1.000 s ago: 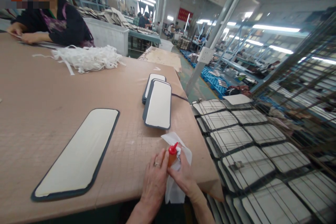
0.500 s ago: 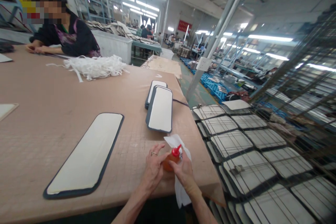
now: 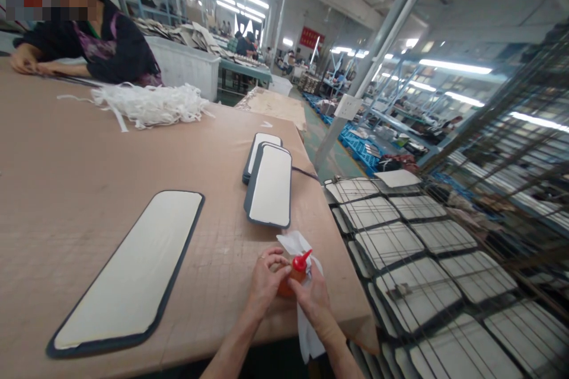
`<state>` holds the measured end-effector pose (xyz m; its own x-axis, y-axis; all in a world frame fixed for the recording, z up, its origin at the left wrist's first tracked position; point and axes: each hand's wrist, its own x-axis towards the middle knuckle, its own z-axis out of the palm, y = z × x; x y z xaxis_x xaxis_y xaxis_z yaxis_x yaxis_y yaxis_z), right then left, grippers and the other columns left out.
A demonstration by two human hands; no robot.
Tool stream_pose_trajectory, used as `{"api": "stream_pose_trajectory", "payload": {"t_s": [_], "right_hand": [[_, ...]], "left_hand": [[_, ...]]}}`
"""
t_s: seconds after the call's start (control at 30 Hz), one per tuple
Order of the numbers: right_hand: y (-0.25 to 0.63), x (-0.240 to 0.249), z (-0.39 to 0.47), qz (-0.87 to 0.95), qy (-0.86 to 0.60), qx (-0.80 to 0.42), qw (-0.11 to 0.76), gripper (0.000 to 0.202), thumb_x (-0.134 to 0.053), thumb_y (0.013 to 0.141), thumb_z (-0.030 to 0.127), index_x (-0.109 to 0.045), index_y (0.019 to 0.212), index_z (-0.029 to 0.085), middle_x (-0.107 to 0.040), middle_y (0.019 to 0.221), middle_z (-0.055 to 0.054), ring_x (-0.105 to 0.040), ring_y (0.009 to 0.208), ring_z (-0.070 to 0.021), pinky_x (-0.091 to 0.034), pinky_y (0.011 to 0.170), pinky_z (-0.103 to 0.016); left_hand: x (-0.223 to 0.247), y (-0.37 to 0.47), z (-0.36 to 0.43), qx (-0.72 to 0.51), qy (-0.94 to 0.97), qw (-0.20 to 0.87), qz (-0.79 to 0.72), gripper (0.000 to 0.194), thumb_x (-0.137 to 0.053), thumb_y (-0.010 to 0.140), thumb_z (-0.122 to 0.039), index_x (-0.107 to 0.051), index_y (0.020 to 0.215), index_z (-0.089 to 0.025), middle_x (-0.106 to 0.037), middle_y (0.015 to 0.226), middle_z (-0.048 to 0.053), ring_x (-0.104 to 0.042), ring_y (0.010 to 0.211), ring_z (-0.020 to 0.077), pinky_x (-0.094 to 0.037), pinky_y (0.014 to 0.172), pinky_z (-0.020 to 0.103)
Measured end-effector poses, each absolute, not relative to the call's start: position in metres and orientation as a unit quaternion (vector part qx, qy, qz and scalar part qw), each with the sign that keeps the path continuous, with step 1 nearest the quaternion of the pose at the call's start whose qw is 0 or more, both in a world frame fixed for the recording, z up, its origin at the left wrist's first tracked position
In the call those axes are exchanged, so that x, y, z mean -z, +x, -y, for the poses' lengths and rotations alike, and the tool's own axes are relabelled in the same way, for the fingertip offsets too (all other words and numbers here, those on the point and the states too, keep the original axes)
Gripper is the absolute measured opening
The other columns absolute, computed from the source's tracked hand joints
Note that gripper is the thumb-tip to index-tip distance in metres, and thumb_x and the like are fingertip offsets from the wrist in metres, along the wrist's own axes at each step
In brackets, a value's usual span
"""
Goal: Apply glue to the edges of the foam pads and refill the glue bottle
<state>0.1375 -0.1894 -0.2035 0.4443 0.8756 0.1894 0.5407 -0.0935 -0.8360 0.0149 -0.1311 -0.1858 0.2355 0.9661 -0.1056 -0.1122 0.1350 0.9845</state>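
Observation:
A squeeze bottle (image 3: 287, 289) with orange contents and a red nozzle cap (image 3: 300, 262) stands tilted near the table's front edge. My right hand (image 3: 315, 295) is wrapped round its right side, thumb across the front. Just left of the cap, my left hand (image 3: 265, 281) is closed, with thumb and forefinger pinched together; whatever is between them is too small to make out. A white cloth or paper sheet (image 3: 306, 331) lies behind and under the right hand and hangs over the edge. Left of my hands lies a long cream panel with a dark border (image 3: 133, 269).
Beyond my hands, smaller dark-edged panels (image 3: 270, 186) are stacked. A heap of white strips (image 3: 151, 105) lies at the table's far side, near a co-worker in dark sleeves (image 3: 115, 41). A wire rack with many panels (image 3: 413, 284) stands against the right edge.
My left fingers have moved from the bottle's side into a pinch beside the cap. The bottle's nozzle leans further right. The view has shifted slightly, moving the long panel lower left.

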Motion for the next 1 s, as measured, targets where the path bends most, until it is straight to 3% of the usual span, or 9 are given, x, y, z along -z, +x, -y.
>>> {"api": "stream_pose_trajectory", "payload": {"t_s": [0.2, 0.3, 0.4, 0.57, 0.7, 0.83, 1.0], "right_hand": [[0.138, 0.199, 0.190, 0.481, -0.722, -0.180, 0.464, 0.043, -0.071, 0.064, 0.026, -0.059, 0.104, 0.018, -0.069, 0.095, -0.008, -0.066, 0.090, -0.0271, -0.052, 0.086, -0.043], [0.138, 0.198, 0.190, 0.479, -0.721, -0.183, 0.466, 0.042, -0.072, 0.063, 0.028, -0.060, 0.102, 0.018, -0.070, 0.096, -0.009, -0.066, 0.091, -0.0288, -0.052, 0.087, -0.044], [0.138, 0.202, 0.190, 0.483, -0.718, -0.177, 0.469, 0.048, -0.070, 0.063, 0.028, -0.058, 0.108, 0.018, -0.067, 0.108, -0.011, -0.062, 0.103, -0.0309, -0.047, 0.094, -0.047], [0.137, 0.205, 0.191, 0.505, -0.708, -0.176, 0.462, 0.044, -0.061, 0.065, 0.017, -0.058, 0.109, 0.018, -0.069, 0.104, -0.009, -0.063, 0.100, -0.0265, -0.048, 0.092, -0.042], [0.136, 0.203, 0.190, 0.506, -0.710, -0.174, 0.458, 0.045, -0.060, 0.065, 0.017, -0.057, 0.110, 0.016, -0.068, 0.105, -0.011, -0.063, 0.101, -0.0263, -0.048, 0.093, -0.042], [0.134, 0.201, 0.190, 0.500, -0.712, -0.172, 0.463, 0.042, -0.063, 0.063, 0.019, -0.060, 0.105, 0.017, -0.070, 0.095, -0.010, -0.066, 0.090, -0.0276, -0.052, 0.084, -0.042], [0.133, 0.198, 0.191, 0.499, -0.705, -0.177, 0.471, 0.042, -0.072, 0.061, 0.025, -0.061, 0.102, 0.019, -0.071, 0.092, -0.007, -0.067, 0.086, -0.0284, -0.054, 0.080, -0.042]], "left_hand": [[0.175, 0.002, 0.123, -0.457, 0.442, 0.639, -0.434, 0.024, -0.065, 0.064, -0.038, -0.067, 0.065, -0.014, -0.060, 0.116, 0.014, -0.058, 0.106, 0.0285, -0.045, 0.091, 0.041], [0.168, -0.011, 0.117, -0.469, 0.494, 0.604, -0.414, 0.030, -0.061, 0.071, -0.038, -0.069, 0.090, -0.017, -0.054, 0.128, 0.013, -0.053, 0.116, 0.0272, -0.042, 0.097, 0.042], [0.177, -0.012, 0.127, -0.452, 0.638, 0.480, -0.397, 0.042, -0.059, 0.073, -0.027, -0.063, 0.113, -0.019, -0.054, 0.129, 0.012, -0.048, 0.121, 0.0276, -0.036, 0.103, 0.050], [0.205, 0.009, 0.160, -0.375, 0.793, 0.237, -0.418, 0.045, -0.047, 0.078, -0.009, -0.062, 0.119, -0.022, -0.059, 0.125, 0.011, -0.044, 0.123, 0.0325, -0.041, 0.095, 0.056], [0.212, 0.013, 0.169, -0.337, 0.823, 0.150, -0.431, 0.047, -0.042, 0.082, -0.008, -0.057, 0.125, -0.021, -0.059, 0.127, 0.012, -0.046, 0.122, 0.0335, -0.044, 0.091, 0.054], [0.208, 0.001, 0.161, -0.336, 0.808, 0.230, -0.426, 0.045, -0.044, 0.083, -0.013, -0.059, 0.124, -0.025, -0.056, 0.132, 0.011, -0.041, 0.128, 0.0343, -0.041, 0.094, 0.058], [0.201, -0.008, 0.141, -0.361, 0.668, 0.526, -0.383, 0.033, -0.058, 0.076, -0.028, -0.071, 0.106, -0.024, -0.055, 0.132, 0.012, -0.047, 0.123, 0.0309, -0.039, 0.101, 0.052]]}}
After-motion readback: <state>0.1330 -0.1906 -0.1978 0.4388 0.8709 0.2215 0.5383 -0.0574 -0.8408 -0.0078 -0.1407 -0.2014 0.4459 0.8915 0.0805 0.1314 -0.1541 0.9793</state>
